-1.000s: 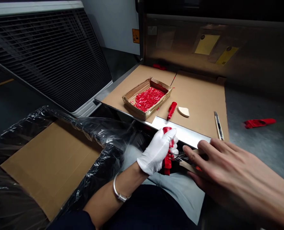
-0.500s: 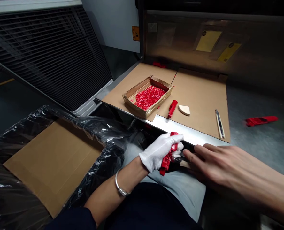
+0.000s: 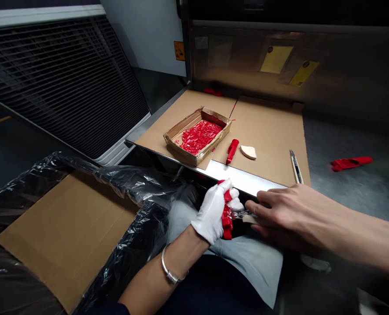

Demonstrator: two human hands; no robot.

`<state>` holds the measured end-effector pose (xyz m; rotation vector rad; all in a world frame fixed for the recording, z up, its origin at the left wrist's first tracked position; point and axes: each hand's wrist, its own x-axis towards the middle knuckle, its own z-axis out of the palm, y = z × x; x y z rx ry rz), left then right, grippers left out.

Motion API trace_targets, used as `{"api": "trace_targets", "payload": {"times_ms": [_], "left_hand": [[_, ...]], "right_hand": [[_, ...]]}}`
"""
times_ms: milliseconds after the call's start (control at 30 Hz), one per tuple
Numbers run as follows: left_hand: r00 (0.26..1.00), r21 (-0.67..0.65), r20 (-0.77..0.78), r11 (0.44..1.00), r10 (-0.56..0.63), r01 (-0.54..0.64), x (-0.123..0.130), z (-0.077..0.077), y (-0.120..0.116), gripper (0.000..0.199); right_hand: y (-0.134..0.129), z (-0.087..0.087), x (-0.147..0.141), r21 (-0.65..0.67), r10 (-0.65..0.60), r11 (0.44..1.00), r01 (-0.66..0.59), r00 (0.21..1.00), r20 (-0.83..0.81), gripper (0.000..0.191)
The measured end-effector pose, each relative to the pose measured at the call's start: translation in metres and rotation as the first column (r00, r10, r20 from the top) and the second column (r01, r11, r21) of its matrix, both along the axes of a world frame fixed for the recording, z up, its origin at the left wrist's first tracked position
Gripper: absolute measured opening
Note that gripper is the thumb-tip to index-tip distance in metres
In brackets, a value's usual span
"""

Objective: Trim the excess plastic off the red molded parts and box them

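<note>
My left hand, in a white glove, is closed around a moulded red plastic part above my lap. The glove hides much of that part, and its lower end sticks out below the palm. Close on the right, my bare right hand grips a small metal-tipped tool with a pale handle. Its metal tip is at the red part, beside the gloved fingertips; whether they touch I cannot tell. Most of the tool is hidden under my fingers.
On the cardboard-covered bench stand a shallow carton of small red pieces, another red part, a cream wedge and a slim pale-handled tool. A red part lies far right. A plastic-lined box is at left.
My gloved hand has turned more upright around the red part, covering more of its upper end. My right hand has shifted slightly left and up with the tool. The view has moved a little.
</note>
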<state>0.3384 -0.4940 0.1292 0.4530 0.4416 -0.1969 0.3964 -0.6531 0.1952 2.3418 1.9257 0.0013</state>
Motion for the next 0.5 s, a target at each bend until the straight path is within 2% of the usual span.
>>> {"api": "trace_targets", "payload": {"times_ms": [100,267,367,500], "left_hand": [[0.997,-0.041,0.016,0.996,-0.078,0.079,0.0,-0.007,0.005,0.031],[0.982,-0.048,0.139,0.99,-0.125,0.133,0.0,-0.011,0.013,0.026],[0.985,-0.073,0.151,0.993,-0.083,0.095,0.0,-0.008,0.015,0.023],[0.993,-0.091,0.097,0.995,0.06,-0.051,-0.001,-0.004,0.013,0.022]], "right_hand": [[0.003,0.001,0.003,-0.046,0.01,0.999,-0.014,0.997,-0.076,0.02],[0.012,0.011,0.001,-0.034,-0.029,0.999,0.029,1.0,-0.005,0.021],[0.017,0.016,0.0,-0.034,-0.046,0.998,0.046,0.999,0.012,0.024],[0.022,0.017,-0.002,-0.025,-0.07,0.997,0.07,0.997,0.026,0.028]]}}
